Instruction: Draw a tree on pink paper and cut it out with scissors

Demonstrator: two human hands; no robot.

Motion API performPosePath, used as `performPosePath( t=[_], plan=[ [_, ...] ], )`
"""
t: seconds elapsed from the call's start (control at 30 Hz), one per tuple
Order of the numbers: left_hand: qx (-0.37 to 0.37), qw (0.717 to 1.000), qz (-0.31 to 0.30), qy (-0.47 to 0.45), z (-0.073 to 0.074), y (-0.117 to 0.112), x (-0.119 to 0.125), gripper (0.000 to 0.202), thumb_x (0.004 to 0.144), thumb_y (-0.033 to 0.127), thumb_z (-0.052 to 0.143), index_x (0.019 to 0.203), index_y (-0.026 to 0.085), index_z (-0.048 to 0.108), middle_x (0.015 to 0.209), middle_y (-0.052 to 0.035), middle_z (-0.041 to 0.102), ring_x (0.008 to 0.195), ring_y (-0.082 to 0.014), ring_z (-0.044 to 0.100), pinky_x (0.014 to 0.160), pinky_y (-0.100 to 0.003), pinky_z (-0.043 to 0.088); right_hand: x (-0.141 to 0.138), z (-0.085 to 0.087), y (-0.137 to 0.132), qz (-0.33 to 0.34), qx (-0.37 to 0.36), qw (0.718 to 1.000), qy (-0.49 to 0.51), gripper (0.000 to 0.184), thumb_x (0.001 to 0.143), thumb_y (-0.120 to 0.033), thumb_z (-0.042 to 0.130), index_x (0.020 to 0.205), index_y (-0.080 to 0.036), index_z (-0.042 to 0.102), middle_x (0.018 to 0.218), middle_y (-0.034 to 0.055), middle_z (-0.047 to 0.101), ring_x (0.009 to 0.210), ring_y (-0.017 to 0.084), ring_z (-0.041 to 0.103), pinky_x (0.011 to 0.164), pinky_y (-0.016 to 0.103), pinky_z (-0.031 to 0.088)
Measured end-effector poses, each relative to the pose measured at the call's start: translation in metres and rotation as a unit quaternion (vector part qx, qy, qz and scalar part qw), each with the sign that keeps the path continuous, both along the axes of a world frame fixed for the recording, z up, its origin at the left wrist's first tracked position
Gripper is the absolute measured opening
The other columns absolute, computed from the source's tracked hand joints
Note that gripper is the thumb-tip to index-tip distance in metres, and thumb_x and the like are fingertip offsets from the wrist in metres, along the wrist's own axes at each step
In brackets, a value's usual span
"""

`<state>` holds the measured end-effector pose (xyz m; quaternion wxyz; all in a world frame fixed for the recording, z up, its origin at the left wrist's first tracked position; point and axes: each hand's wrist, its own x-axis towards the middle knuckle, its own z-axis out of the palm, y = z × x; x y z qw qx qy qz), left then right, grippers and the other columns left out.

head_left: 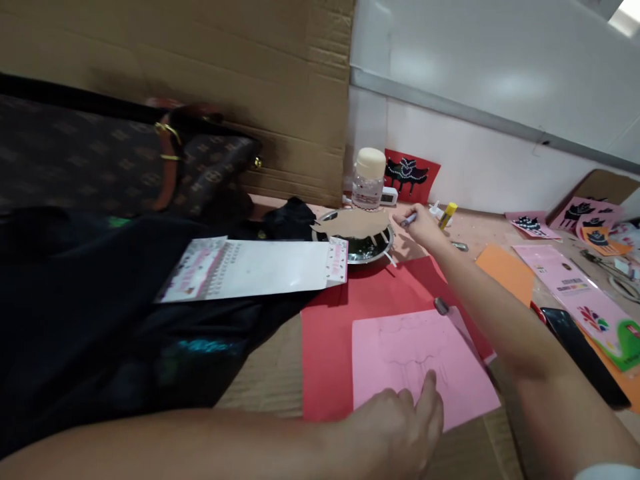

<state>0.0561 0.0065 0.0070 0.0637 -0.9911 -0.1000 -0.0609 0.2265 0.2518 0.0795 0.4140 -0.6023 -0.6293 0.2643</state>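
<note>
My left hand [400,427] rests on a pink sheet [370,347], its index finger stretched out and the other fingers loosely bent. Faint pencil lines on the sheet form wavy edges with strokes running down. A small dark grey lump [441,306] lies at the sheet's top edge. Farther back, my right hand [423,225] is closed around a short grey-purple pen-like stick [409,219], beside a round metal dish [367,257]. A tan paper cutout [350,223] lies across that dish. Beneath the pink sheet is a larger red sheet [327,360].
Left of the dish, a white spiral pad [275,267] lies on dark cloth [100,320], with a brown patterned bag [75,153] behind. A lidded jar [369,180], a yellow glue stick [448,215], an orange sheet [506,273] and a black phone-like object [583,353] surround the right arm.
</note>
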Motion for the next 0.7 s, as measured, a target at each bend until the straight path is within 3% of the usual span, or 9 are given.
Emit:
performPosePath(
  t=[0.17,0.3,0.4,0.53,0.6,0.7],
  plan=[
    [0.007,1.000,0.000,-0.020,-0.009,-0.001,0.001,0.054,0.099,0.027,0.054,0.145,0.000,0.059,0.148,-0.0331,0.063,0.059,-0.0189,0.066,0.036,-0.032,0.039,-0.024,-0.013,0.034,-0.017,-0.008,0.999,0.048,0.038,0.076,-0.009,0.078,0.079,-0.025,0.044,0.070,-0.0069,0.052,0.069,0.015,0.052,0.064,0.025,0.041],
    [0.004,0.999,0.002,-0.037,-0.009,-0.001,0.002,0.050,0.102,0.027,0.049,0.143,0.000,0.060,0.146,-0.0328,0.065,0.060,-0.0192,0.068,0.036,-0.033,0.039,-0.012,-0.007,0.029,-0.004,0.016,0.995,0.094,0.032,0.073,-0.007,0.068,0.079,-0.026,0.042,0.069,-0.0082,0.048,0.064,0.013,0.050,0.062,0.025,0.041],
    [0.003,0.999,0.002,-0.037,-0.006,0.000,0.003,0.048,0.105,0.029,0.047,0.141,0.001,0.062,0.145,-0.0310,0.067,0.059,-0.0192,0.069,0.035,-0.033,0.040,0.017,0.009,0.007,-0.006,0.070,0.989,0.133,0.030,0.075,-0.016,0.065,0.081,-0.027,0.037,0.072,-0.0083,0.044,0.063,0.011,0.048,0.061,0.025,0.041],
    [0.013,1.000,-0.004,-0.002,0.005,0.002,0.000,0.046,0.105,0.032,0.048,0.137,0.006,0.066,0.148,-0.0275,0.066,0.061,-0.0198,0.071,0.036,-0.034,0.045,0.056,0.023,-0.043,-0.015,0.134,0.977,0.162,0.036,0.075,-0.029,0.069,0.084,-0.028,0.035,0.078,-0.0071,0.043,0.064,0.011,0.045,0.059,0.024,0.041],
    [0.020,1.000,-0.001,0.017,0.012,0.003,-0.001,0.042,0.104,0.031,0.052,0.134,0.008,0.069,0.149,-0.0259,0.066,0.064,-0.0201,0.073,0.041,-0.033,0.051,0.064,0.017,-0.068,0.004,0.129,0.977,0.167,0.040,0.072,-0.033,0.074,0.083,-0.028,0.036,0.079,-0.0066,0.046,0.064,0.011,0.046,0.058,0.024,0.042],
    [0.017,0.999,0.005,0.043,0.022,0.004,-0.001,0.039,0.100,0.024,0.056,0.132,0.007,0.069,0.148,-0.0265,0.067,0.069,-0.0215,0.075,0.045,-0.032,0.055,0.062,-0.006,-0.095,0.032,0.100,0.979,0.173,0.045,0.072,-0.036,0.077,0.082,-0.027,0.035,0.081,-0.0064,0.048,0.066,0.011,0.048,0.061,0.024,0.046]
  ],
)
